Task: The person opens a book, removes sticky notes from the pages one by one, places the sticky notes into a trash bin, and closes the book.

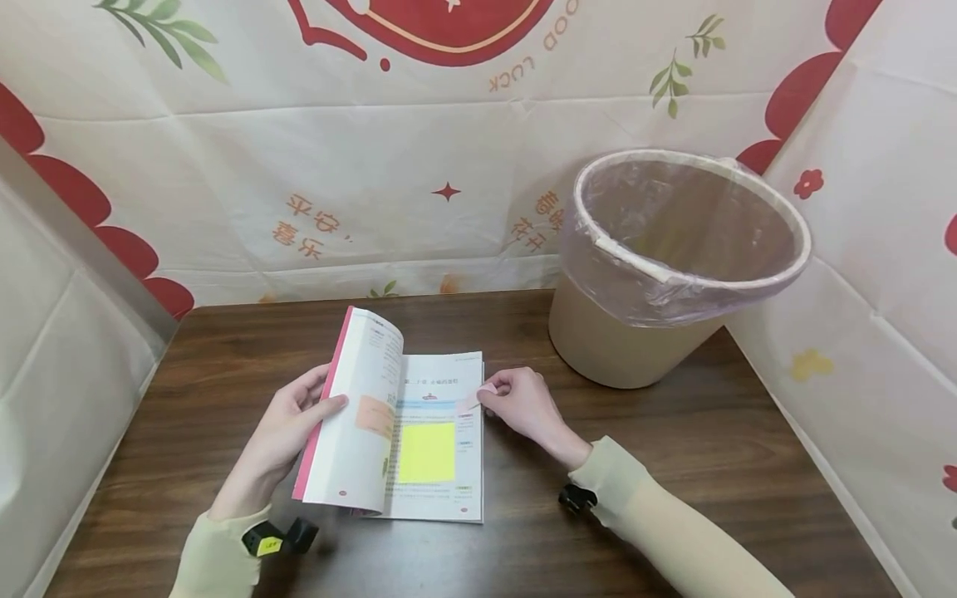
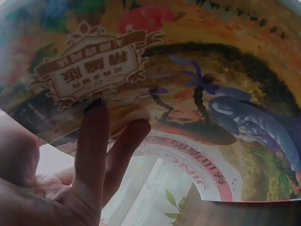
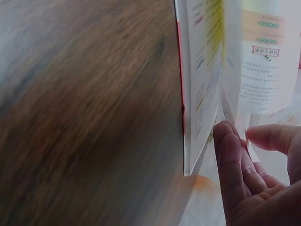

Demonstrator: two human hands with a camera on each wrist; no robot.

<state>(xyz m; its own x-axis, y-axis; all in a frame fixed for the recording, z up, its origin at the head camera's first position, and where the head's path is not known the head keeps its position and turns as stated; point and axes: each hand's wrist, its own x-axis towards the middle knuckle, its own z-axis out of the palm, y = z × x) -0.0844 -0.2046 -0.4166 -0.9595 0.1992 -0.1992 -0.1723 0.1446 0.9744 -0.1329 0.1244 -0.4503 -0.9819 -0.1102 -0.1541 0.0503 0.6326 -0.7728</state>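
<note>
A paperback book (image 1: 441, 507) with a pink cover edge lies open on the table, its left part lifted and curving. A bright yellow sticky note (image 1: 428, 453) sits on the right-hand page. My left hand (image 1: 287, 423) grips the raised left part, thumb over the page and fingers behind against the illustrated cover (image 2: 197, 108). At the right page's outer edge, my right hand (image 1: 523, 405) pinches a small pale pink slip of paper (image 1: 469, 403) between thumb and fingers. In the right wrist view the slip (image 3: 253, 153) pokes out below the thumb; whether it is attached to the page I cannot tell.
A tan bin (image 1: 620, 345) with a clear plastic liner stands at the back right of the dark wooden table (image 1: 568, 531). Printed white cloth (image 1: 449, 149) hangs behind and along both sides. Black wrist cameras (image 1: 577, 498) are strapped at both sleeves.
</note>
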